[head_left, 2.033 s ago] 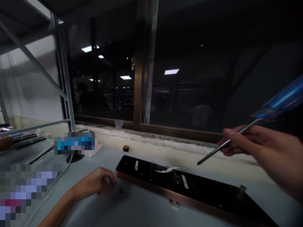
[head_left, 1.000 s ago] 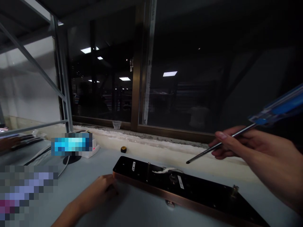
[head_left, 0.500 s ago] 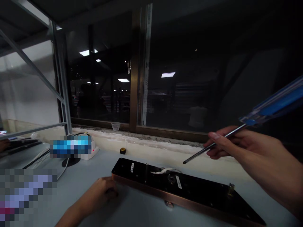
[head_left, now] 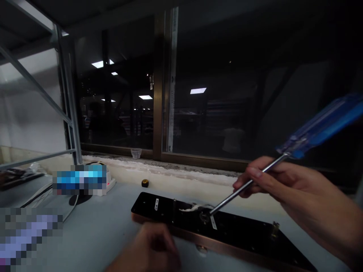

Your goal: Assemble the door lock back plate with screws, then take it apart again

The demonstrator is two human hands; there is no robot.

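Work on the panel (head_left: 238, 230) looks partway along. It lies on the bench (head_left: 93, 226), black face up, its copper-coloured edge towards the person, set at a slant below the window (head_left: 232, 113). Two parts stand up from it: a thin post (head_left: 174, 211) left of its middle and a brass post (head_left: 275, 229) near the far right end. Two labels (head_left: 157, 204) are also on its face, so that much seems done. White wires (head_left: 191, 208) lie loose across the back edge, with no join that shows, and a knob (head_left: 145, 183) sits apart near the wall; these look unfinished, though whether the knob belongs here I cannot tell. The right hand (head_left: 272, 185) has its fingers closed round the shaft of the screwdriver (head_left: 295, 145), blue handle up and tip down at the rim of the ring (head_left: 204, 216), beside the second label. Whether the tip touches the ring or sits in a screw is too small to tell, as is whether the ring is fastened. The left hand (head_left: 153, 241) is blurred, just in front of the panel's near edge, fingers curled; whether they hold anything is hidden. A disc (head_left: 202, 249) shows at that edge, perhaps attached.
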